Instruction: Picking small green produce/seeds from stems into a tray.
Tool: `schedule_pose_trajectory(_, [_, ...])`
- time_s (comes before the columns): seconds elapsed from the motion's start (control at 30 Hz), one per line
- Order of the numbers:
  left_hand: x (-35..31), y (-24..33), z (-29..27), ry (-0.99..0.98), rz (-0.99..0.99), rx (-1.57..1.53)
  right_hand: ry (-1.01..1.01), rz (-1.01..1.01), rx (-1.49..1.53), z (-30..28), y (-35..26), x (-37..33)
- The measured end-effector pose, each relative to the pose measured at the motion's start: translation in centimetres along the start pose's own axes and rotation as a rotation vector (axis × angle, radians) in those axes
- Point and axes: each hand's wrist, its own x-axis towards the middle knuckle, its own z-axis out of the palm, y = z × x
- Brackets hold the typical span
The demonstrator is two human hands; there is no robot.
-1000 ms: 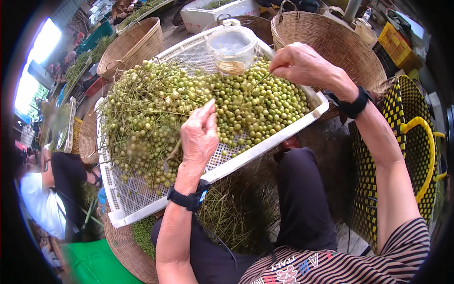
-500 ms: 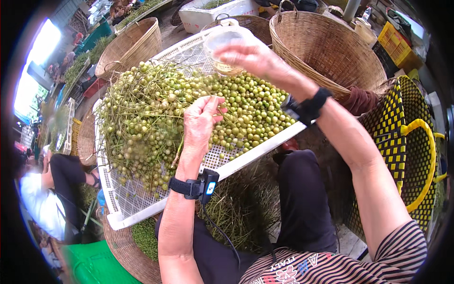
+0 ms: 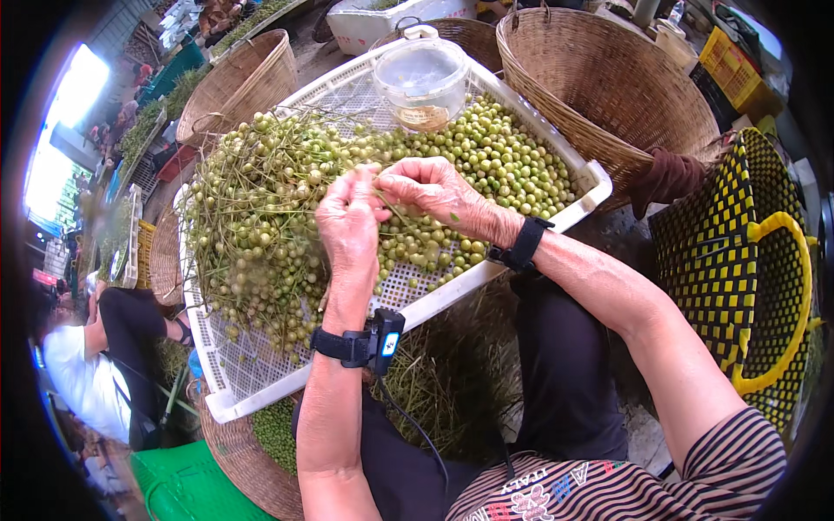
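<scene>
Both hands meet over the middle of a white slatted plastic tray (image 3: 452,300). My left hand (image 3: 350,227) is closed in a pinch on a thin green fruit stem (image 3: 397,211). Against it, my right hand (image 3: 441,193) pinches at the same stem with thumb and forefinger; the fingertips partly hide what is between them. Left of the hands lies a heap of small round green fruits on their stalks (image 3: 252,208). Loose green fruits (image 3: 517,165) cover the tray's right side. A clear round plastic tub (image 3: 423,78) stands at the tray's far side, beyond my right hand.
Large wicker baskets (image 3: 599,78) stand behind the tray. To the right is a black and yellow woven bag (image 3: 708,260). A green plastic surface (image 3: 191,486) and a basket of small green fruits (image 3: 276,438) are at lower left. Another person (image 3: 87,373) sits at far left.
My right hand has come down from beside the plastic tub to meet my left hand, and its fingers now pinch. The left hand has stayed almost in place.
</scene>
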Motion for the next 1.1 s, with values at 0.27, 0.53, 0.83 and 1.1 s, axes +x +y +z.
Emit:
schedule_pose_trajectory(0.27, [0.2, 0.5, -0.2, 0.093, 0.048, -0.106, -0.005, 0.229, 0.412, -0.2, -0.7, -0.3])
schedule_pose_trajectory(0.53, [-0.3, -0.8, 0.9, 0.154, 0.188, -0.125, 0.042, 0.392, 0.722, -0.9, -0.8, 0.0])
schedule_pose_trajectory(0.83, [-1.2, -1.3, 2.4, 0.136, 0.285, -0.015, 0.272, 0.283, 0.691, -1.4, -0.8, -0.7])
schedule_pose_trajectory(1.1, [-0.1, -0.9, 1.0, 0.181, 0.096, -0.160, 0.081, 0.349, 0.792, -1.5, -1.5, -0.5])
